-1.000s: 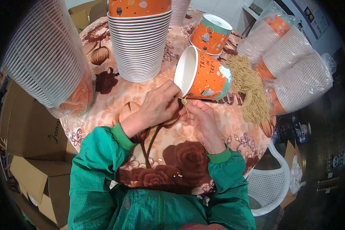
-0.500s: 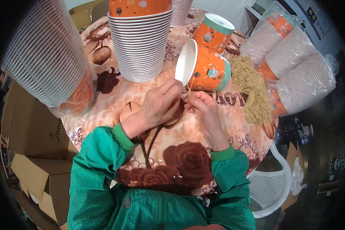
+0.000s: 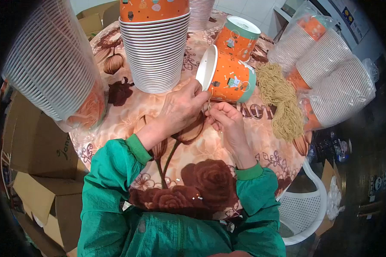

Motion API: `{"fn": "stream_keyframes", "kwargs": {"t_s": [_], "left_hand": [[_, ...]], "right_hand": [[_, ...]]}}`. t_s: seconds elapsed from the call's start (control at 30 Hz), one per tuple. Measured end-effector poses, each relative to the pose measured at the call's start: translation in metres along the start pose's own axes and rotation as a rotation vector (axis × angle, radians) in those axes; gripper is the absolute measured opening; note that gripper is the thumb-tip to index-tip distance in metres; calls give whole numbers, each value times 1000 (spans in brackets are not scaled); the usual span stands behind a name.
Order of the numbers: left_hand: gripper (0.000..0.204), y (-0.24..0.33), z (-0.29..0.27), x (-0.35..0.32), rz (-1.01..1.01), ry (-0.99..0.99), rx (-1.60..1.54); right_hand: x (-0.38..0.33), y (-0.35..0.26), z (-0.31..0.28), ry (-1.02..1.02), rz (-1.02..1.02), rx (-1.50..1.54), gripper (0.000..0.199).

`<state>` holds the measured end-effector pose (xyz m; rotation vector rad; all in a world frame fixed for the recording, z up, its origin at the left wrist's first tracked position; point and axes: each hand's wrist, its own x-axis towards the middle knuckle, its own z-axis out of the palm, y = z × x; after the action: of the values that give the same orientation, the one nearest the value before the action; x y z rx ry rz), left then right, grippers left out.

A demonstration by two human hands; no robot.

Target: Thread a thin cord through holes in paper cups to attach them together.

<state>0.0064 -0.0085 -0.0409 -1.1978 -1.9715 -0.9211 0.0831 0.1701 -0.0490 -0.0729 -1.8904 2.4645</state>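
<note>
left hand (image 3: 182,105): pinched on the rim of the orange paper cup (image 3: 227,79), tipping it sideways, mouth left.
right hand (image 3: 227,120): fingertips together just beside the rim, on something too small to tell.
yarn bundle (image 3: 283,100): right, near.

Orange printed paper cup (image 3: 229,79), brown-flowered peach tablecloth (image 3: 128,107), green sleeves (image 3: 116,171).

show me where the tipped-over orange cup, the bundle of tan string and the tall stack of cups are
tipped-over orange cup (image 3: 231,81), head view, on its orange side wall.
bundle of tan string (image 3: 283,103), head view, mid-bundle.
tall stack of cups (image 3: 155,51), head view, on the white stacked rims.
</note>
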Motion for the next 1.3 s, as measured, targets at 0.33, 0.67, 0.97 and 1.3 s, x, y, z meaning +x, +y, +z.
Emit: {"fn": "stream_keyframes", "kwargs": {"t_s": [0.33,0.67,0.97,1.3], "left_hand": [[14,3,-4,4,-53,64,-66],[14,0,-8,0,-45,4,-87],[16,-3,-11,-2,103,20,13],[18,-1,-18,-6,84,-13,-4]], "right_hand": [[-2,-8,7,33,41,86,20],[3,-9,10,4,86,37,30],[3,-8,15,15,90,62,19],[1,-14,14,1,150,149,14]]}}
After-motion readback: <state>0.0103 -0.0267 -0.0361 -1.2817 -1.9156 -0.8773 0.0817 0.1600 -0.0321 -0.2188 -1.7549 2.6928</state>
